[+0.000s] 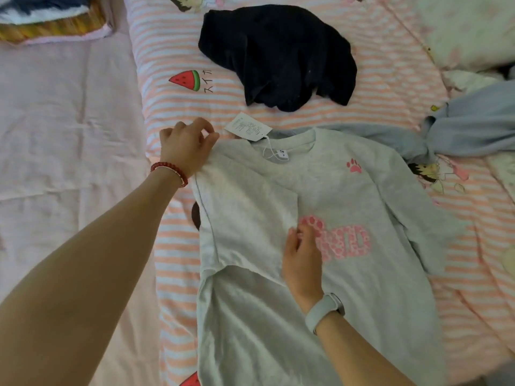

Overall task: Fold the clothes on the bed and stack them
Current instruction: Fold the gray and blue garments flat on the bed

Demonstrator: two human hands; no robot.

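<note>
Three garments lie on the bed: one grey sweatshirt (348, 196) (a paper tag (248, 126) at its collar), one black garment (278, 57), one blue-grey garment (468, 129). Two hands show, left (186, 146) and right (302, 260). One pillow (50, 20) sits at the far left corner.

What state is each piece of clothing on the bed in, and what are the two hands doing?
Grey sweatshirt: spread flat, front up, one sleeve folded across the chest, tag still attached.
Black garment: crumpled, unfolded.
Blue-grey garment: bunched, unfolded.
Left hand: pinches the sweatshirt's shoulder.
Right hand: fingers curled at the folded sleeve's edge; grip unclear.
</note>
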